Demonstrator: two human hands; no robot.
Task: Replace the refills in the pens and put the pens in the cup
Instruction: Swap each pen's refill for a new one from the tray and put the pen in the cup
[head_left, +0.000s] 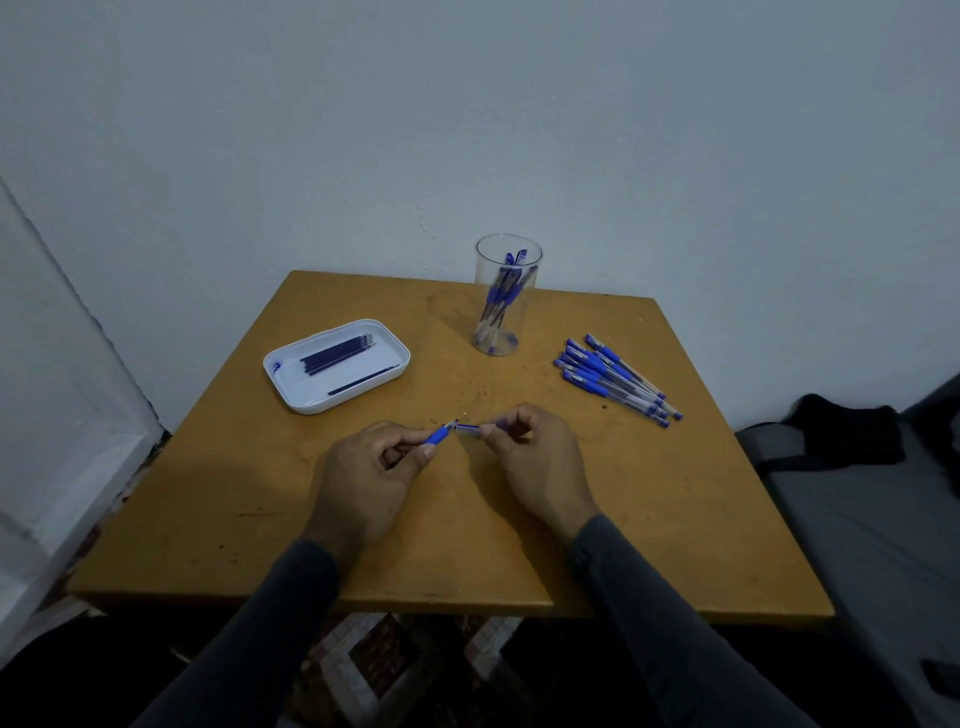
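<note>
Holding one pen apart in two pieces, the hands worked just above the tabletop (519, 545).

Beyond the left hand (363, 470) lay the white tray (400, 349) of loose refills (337, 354); that hand pinched the blue grip section (435, 436), its tip pointing up and away, while the right hand (535, 457) pinched the clear barrel (467, 429), the two pieces almost touching between them. Beyond the right hand stood the clear cup (506, 296) with several pens already in it, and farther to its right lay the pile of pens (615, 379) not yet done. Misaligned, the small pieces could likely jam or slip from the fingertips and roll off the near edge; a wide reach might knock the tall cup over. No brand, label or writing could be read anywhere; a blue mark in the tray's left corner was too small to tell.
</note>
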